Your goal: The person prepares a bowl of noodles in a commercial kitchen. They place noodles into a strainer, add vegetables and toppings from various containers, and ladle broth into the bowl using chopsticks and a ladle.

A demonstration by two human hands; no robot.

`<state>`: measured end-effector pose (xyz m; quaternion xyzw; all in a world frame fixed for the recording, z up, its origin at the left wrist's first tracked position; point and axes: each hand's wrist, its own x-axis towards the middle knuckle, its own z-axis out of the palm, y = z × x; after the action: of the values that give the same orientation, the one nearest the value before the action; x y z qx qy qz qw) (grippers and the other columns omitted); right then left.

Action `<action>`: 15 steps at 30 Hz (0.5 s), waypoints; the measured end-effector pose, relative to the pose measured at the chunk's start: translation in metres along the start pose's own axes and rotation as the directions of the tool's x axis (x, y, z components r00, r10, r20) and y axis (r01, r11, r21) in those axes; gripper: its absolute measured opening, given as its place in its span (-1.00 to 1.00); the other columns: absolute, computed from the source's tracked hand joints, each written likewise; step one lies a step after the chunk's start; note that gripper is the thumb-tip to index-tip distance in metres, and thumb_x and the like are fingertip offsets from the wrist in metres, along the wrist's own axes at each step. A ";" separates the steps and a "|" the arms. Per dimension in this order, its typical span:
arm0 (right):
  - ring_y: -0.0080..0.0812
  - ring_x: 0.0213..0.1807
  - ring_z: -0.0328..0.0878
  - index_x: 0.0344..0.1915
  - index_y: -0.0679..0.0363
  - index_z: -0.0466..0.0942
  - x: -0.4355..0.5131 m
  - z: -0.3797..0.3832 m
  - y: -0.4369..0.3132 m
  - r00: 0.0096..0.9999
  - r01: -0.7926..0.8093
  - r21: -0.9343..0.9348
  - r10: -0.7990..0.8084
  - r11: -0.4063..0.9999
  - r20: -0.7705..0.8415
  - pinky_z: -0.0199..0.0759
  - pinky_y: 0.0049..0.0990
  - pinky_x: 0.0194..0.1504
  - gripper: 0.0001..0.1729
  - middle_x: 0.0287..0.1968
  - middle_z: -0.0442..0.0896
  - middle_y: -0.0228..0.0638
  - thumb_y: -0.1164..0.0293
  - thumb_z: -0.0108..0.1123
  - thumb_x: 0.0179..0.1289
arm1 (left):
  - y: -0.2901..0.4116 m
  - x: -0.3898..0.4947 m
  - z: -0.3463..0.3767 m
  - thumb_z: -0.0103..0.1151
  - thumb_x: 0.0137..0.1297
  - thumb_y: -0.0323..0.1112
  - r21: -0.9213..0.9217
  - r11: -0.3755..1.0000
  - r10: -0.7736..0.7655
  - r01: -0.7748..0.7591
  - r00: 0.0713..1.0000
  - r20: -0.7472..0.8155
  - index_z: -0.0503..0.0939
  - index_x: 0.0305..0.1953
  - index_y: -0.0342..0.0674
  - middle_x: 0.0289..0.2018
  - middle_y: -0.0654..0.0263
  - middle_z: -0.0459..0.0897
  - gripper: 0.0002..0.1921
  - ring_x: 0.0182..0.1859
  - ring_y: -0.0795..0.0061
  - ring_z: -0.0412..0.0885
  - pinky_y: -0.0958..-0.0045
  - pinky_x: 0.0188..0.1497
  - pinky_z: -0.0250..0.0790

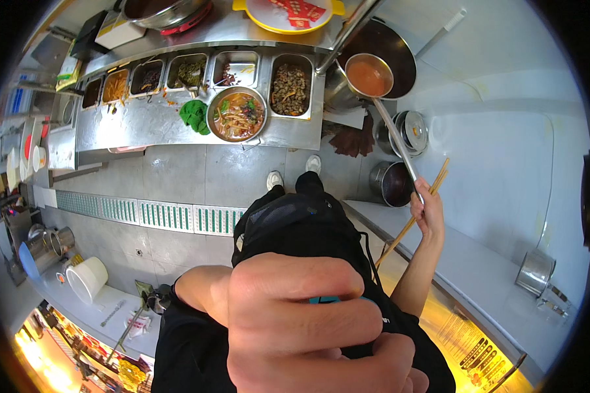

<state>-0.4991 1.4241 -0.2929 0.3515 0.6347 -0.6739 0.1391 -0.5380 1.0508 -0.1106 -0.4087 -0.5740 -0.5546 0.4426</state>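
My right hand (427,209) grips a long steel ladle handle (396,135) along with a pair of wooden chopsticks (400,238). The ladle's cup (369,75), full of orange-red broth, is over a large dark stockpot (404,56). Very near the camera, my left hand (305,324) is raised with its fingers curled; its palm side is hidden, so I cannot see whether it holds anything. On the steel counter (147,127) ahead stands a metal bowl (236,115) of soup with strips and greens, beside a crumpled green cloth (194,117).
Several steel food pans, including one of dark brown pieces (291,88), line the counter's back. A yellow-handled tray (290,14) sits on the shelf above. Pots (391,184) stand on the floor at right. A drain grate (164,217) crosses the tiles; a white bucket (86,280) is behind left.
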 end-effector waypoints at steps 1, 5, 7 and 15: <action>-0.79 -0.73 0.05 0.37 0.31 0.46 -0.002 0.000 0.000 1.000 0.004 -0.026 -0.004 1.000 0.015 -0.18 -0.65 -0.68 -0.45 -0.68 0.26 -0.65 0.25 0.23 0.53 | 0.003 -0.001 -0.001 0.46 0.16 -0.26 0.030 0.999 -0.008 0.009 0.999 -0.034 0.55 -0.42 -0.16 -0.53 0.43 0.64 -0.76 -0.62 0.49 0.36 0.42 -0.56 0.26; -0.79 -0.70 0.09 0.43 0.35 0.43 -0.007 0.004 -0.006 0.994 0.039 -0.154 -0.023 0.987 0.104 -0.15 -0.67 -0.66 -0.41 -0.66 0.28 -0.66 0.31 0.23 0.53 | 0.015 -0.007 -0.013 0.47 0.15 -0.27 0.102 0.994 -0.013 0.025 0.993 -0.115 0.57 -0.39 -0.16 -0.54 0.43 0.63 -0.76 -0.63 0.49 0.35 0.42 -0.55 0.27; -0.78 -0.69 0.11 0.42 0.36 0.42 -0.005 0.009 -0.009 0.986 0.061 -0.239 -0.022 0.969 0.164 -0.12 -0.66 -0.65 -0.41 -0.65 0.28 -0.66 0.33 0.23 0.52 | 0.021 -0.009 -0.024 0.48 0.14 -0.27 0.098 0.995 -0.021 0.030 0.995 -0.093 0.57 -0.38 -0.17 -0.55 0.42 0.62 -0.76 -0.64 0.50 0.34 0.43 -0.56 0.26; -0.74 -0.59 0.17 0.43 0.38 0.42 0.007 0.063 -0.011 0.939 0.154 -0.396 -0.010 0.905 0.343 -0.04 -0.62 -0.57 -0.41 -0.58 0.29 -0.65 0.39 0.27 0.50 | 0.042 -0.009 -0.032 0.51 0.14 -0.30 0.235 0.971 0.011 0.040 0.977 -0.212 0.62 -0.34 -0.20 -0.60 0.41 0.59 -0.77 -0.68 0.52 0.30 0.49 -0.61 0.19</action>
<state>-0.5299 1.3674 -0.2923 0.1674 0.7457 -0.5775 0.2871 -0.4937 1.0207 -0.1082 -0.2869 -0.5889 -0.5255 0.5429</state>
